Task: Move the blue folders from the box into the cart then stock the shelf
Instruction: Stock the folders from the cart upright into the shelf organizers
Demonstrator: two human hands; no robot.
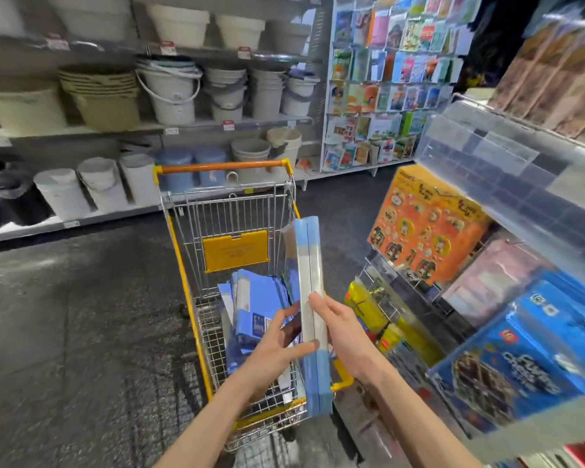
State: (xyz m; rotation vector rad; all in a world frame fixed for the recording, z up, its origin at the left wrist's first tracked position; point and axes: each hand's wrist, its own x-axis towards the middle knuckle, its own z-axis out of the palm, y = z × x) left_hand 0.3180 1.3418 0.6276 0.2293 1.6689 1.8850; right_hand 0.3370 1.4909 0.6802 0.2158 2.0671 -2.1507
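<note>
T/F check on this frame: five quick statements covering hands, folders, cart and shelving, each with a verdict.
1. The left hand and the right hand both touch the folder pack. True.
2. The cart has nothing in it. False: blue folders lie inside it.
3. The cart's handle is green. False: it is orange.
4. The shelves beyond the cart hold buckets. True.
5. The folder pack lies flat on the floor. False: it is held edge-on above the cart.
</note>
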